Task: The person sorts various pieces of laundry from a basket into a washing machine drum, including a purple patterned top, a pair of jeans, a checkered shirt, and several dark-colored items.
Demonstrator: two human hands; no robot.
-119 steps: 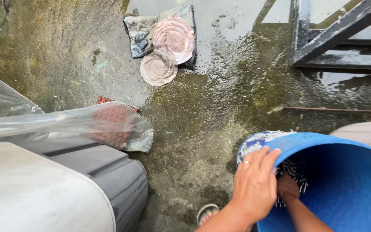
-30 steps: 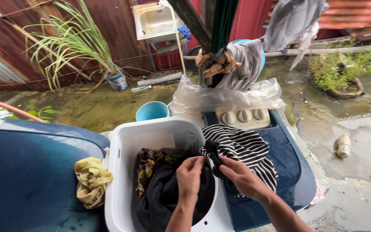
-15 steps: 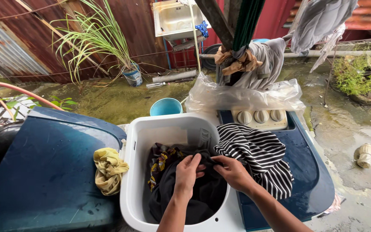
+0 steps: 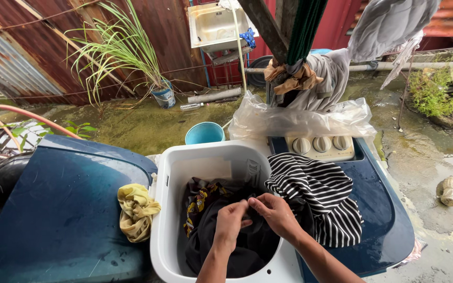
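At the lower middle of the frame the left hand (image 4: 230,222) and the right hand (image 4: 274,214) meet fingertip to fingertip over the white wash tub (image 4: 166,209) of a twin-tub washing machine, both pinched closed on a fold of the black garment (image 4: 237,246) that fills the tub. The two hands touch each other at the gathered cloth, forearms rising from the bottom edge. Beneath the black garment, toward the tub's left side, a dark patterned cloth (image 4: 199,198) with yellow and red marks shows. A black-and-white striped garment (image 4: 318,196) is draped over the tub's right rim, just beside the right hand, and spreads onto the dark blue lid (image 4: 384,225) at the right. Above it, three pale control knobs (image 4: 321,144) sit in a row, partly under a crumpled clear plastic sheet (image 4: 300,118). Left of the tub a crumpled yellow rag (image 4: 136,212) lies at the edge of the raised dark blue lid (image 4: 58,209) filling the lower left. Behind the machine, a light blue bucket (image 4: 204,132) stands on the wet, mossy concrete floor (image 4: 132,123). Grey clothes (image 4: 384,23) hang at the upper right, and a tall grassy plant (image 4: 116,50) rises at the upper left before a rusty corrugated wall (image 4: 38,47).
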